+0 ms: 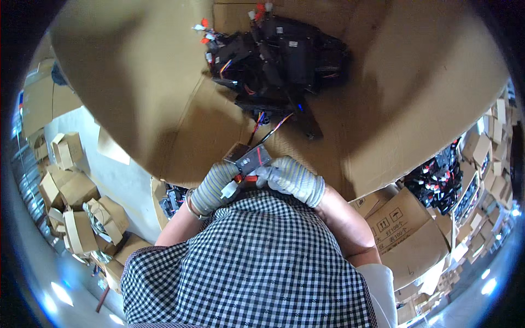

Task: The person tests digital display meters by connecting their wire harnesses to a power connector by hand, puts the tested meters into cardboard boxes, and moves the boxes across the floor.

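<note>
Dark module (256,159) in hand, at 12 o'clock between your gloves.
Your left hand (215,187) pinches its near edge; your right hand (295,180) bends at the red connector (251,179), closure hidden, cannot tell. White plug (229,190): module's 7 o'clock. Black units (295,57): farther, 12 o'clock.

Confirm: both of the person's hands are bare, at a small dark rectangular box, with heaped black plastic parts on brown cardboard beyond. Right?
Not quite: the hands aren't bare. The head view shows the left hand and right hand in pale striped knit gloves. The rest stands: small dark rectangular box at the hands, heaped black plastic parts on brown cardboard beyond.
</note>
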